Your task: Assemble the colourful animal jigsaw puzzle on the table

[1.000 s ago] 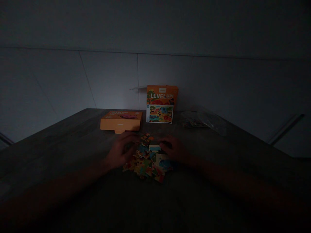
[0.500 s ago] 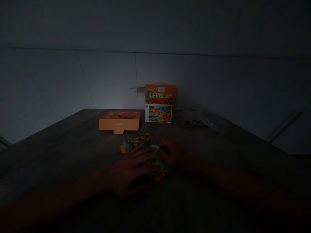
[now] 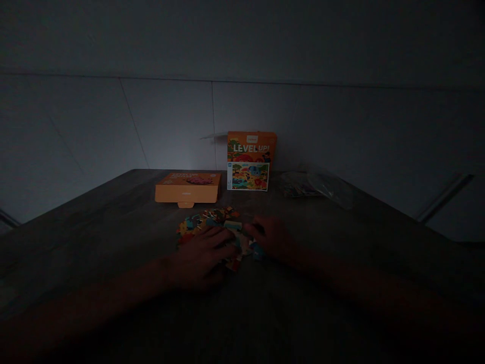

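In the head view, your puzzle pieces [image 3: 189, 225] lie heaped on the dull grey desk [image 3: 113, 222], under and between your hands. Your left hand [image 3: 200, 255] covers some, fingers slightly spread; your right hand [image 3: 271, 235] curls beside the heap — too dark to tell whether its fingers pinch anything. The pieces look like printed card, probably light, stiff and slightly slick; take them by the edges — knobs may bend. Behind sit an upright orange box [image 3: 252, 149] and a glossy clear bag [image 3: 331, 189]
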Demonstrator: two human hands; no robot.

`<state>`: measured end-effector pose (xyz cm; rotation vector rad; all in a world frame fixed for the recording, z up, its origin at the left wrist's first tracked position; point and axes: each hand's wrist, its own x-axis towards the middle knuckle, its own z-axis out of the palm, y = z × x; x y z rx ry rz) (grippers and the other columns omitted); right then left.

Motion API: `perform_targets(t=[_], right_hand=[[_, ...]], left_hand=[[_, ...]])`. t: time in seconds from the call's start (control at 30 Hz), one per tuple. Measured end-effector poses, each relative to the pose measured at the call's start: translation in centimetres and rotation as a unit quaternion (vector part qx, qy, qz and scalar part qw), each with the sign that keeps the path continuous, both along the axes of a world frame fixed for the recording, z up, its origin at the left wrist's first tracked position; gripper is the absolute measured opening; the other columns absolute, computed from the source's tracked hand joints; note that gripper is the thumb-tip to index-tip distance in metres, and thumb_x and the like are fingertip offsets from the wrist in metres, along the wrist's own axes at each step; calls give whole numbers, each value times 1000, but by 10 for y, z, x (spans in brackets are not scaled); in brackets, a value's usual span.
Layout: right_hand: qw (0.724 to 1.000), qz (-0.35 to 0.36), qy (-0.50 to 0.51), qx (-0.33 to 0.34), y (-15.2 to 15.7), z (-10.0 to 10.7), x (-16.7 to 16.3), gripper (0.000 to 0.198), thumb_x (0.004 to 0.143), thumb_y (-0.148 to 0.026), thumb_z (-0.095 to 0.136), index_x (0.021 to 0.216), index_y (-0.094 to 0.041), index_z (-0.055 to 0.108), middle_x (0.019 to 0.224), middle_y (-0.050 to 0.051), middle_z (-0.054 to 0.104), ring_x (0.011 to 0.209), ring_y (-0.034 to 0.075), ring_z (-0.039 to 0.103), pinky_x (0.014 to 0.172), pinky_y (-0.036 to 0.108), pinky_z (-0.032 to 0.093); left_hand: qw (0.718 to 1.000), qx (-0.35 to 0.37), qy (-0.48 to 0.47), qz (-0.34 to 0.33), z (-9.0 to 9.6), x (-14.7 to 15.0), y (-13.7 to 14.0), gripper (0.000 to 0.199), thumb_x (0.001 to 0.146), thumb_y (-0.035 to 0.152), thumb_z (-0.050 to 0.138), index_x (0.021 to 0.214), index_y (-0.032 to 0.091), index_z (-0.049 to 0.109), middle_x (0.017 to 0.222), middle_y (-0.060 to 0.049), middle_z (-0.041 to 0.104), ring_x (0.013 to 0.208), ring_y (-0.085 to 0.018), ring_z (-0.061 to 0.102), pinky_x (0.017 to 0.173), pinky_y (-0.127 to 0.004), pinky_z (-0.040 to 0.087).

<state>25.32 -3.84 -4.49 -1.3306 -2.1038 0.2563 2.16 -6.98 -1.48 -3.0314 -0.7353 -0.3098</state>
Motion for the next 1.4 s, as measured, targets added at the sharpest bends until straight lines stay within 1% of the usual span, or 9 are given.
perform_targets(t=[0.17, 0.3, 0.43, 0.6, 0.7, 0.77, 1.03, 1.2, 1.4], right_hand=[[1000, -5, -5, -11, 5, 0, 3, 32, 95, -36, 46, 72, -17, 58, 66, 1, 59, 60, 13, 52, 57, 25, 31], [995, -11, -98, 23, -10, 6, 1, 20, 92, -29, 49, 90, -16, 63, 87, 9, 65, 72, 17, 58, 62, 28, 39], [974, -73, -215, 5, -41, 10, -9, 42, 89, -51, 50, 101, -13, 65, 98, 20, 63, 66, 22, 57, 54, 32, 39], [983, 102, -153, -2, -59, 17, -13, 34, 89, -40, 54, 111, -15, 61, 106, 15, 60, 80, 23, 60, 65, 32, 47], [954, 274, -122, 1, -53, 19, -9, 32, 87, -25, 56, 117, -19, 60, 113, 11, 58, 93, 22, 58, 78, 32, 49], [940, 323, -105, -2, -48, 18, -7, 32, 86, -22, 57, 117, -20, 61, 114, 11, 57, 98, 21, 56, 84, 33, 49], [973, 218, -76, 12, -30, 10, -6, 28, 83, -20, 59, 110, -15, 62, 118, 13, 57, 110, 27, 51, 96, 43, 44], [979, 181, -93, 7, -28, 10, -7, 21, 80, -18, 61, 101, -15, 59, 108, 12, 60, 103, 26, 50, 90, 42, 44], [984, 142, -103, 19, -28, 10, -8, 13, 79, -17, 62, 91, -14, 58, 99, 11, 58, 93, 24, 50, 81, 37, 44]], left_hand=[[994, 30, -3, 105, -5, -10, 15, 26, 77, 11, 53, 102, 18, 58, 107, -11, 54, 100, -29, 53, 87, -44, 48], [978, 87, 3, 189, -9, -14, 20, 22, 78, 11, 52, 98, 17, 60, 104, -13, 56, 99, -31, 54, 88, -50, 48], [970, 117, 7, 210, -9, -14, 19, 19, 81, 13, 53, 97, 15, 62, 106, -15, 58, 100, -34, 54, 88, -53, 48], [989, 83, -32, 114, -13, -14, 17, 35, 83, 12, 50, 117, 14, 59, 122, -16, 56, 115, -33, 52, 97, -50, 48], [998, 27, -45, 20, -17, -13, 17, 41, 85, 9, 47, 124, 16, 56, 128, -12, 57, 125, -27, 50, 103, -42, 47], [998, 12, -66, 12, -17, -13, 19, 39, 86, 8, 45, 122, 15, 57, 124, -12, 60, 123, -25, 52, 102, -40, 48], [945, 74, -114, 297, -25, -34, 53, 30, 91, 28, 48, 115, 15, 63, 122, -14, 60, 117, -33, 55, 102, -53, 42], [930, 33, -97, 352, -31, -38, 64, 36, 95, 42, 43, 116, 18, 60, 129, -12, 58, 120, -30, 54, 103, -47, 42], [911, 16, -81, 404, -28, -39, 69, 31, 93, 40, 46, 109, 18, 60, 111, -12, 66, 109, -29, 60, 96, -42, 47]])
